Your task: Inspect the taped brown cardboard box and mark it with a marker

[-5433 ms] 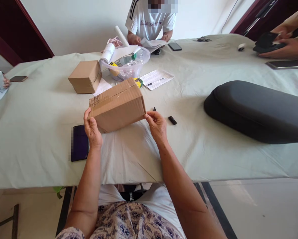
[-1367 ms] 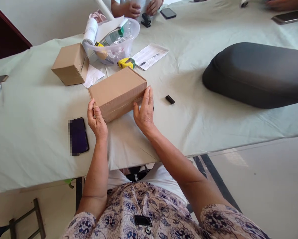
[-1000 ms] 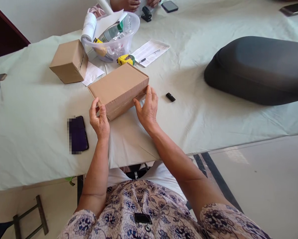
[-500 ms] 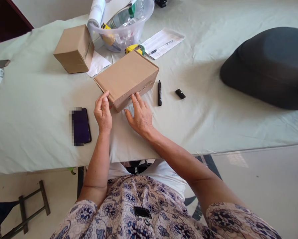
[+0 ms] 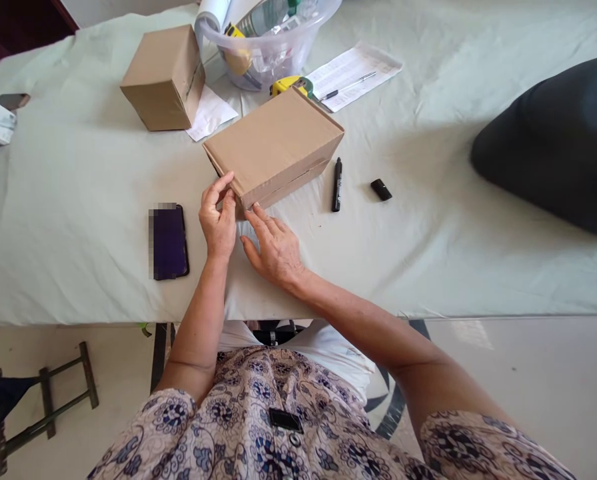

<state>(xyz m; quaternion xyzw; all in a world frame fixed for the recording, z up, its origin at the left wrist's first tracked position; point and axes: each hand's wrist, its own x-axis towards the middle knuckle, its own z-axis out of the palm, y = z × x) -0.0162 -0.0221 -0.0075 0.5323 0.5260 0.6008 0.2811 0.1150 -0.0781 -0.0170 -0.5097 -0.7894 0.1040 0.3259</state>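
Observation:
A closed brown cardboard box (image 5: 278,143) lies at a slant on the cloth in front of me. At its near left corner, my left hand (image 5: 218,217) has thumb and bent fingers closed on the edge. My right hand (image 5: 276,250) is open; its outstretched fingertips touch the front side close to the same corner, thumb held apart. Right of the box lie a black marker (image 5: 337,185) and its separate black cap (image 5: 381,190). A dark phone (image 5: 171,241) rests to the left of my left hand.
Behind stand a second cardboard box (image 5: 161,77) on a white paper (image 5: 212,113) and a clear plastic basin (image 5: 298,47) with a bottle and other items. A yellow tape measure (image 5: 289,85) and a printed sheet (image 5: 356,77) with a pen are nearby. A large black object (image 5: 553,143) sits at right.
My right hand has slid left along the box's front side toward the near left corner. My left hand stays at that corner. The whole view has shifted a little.

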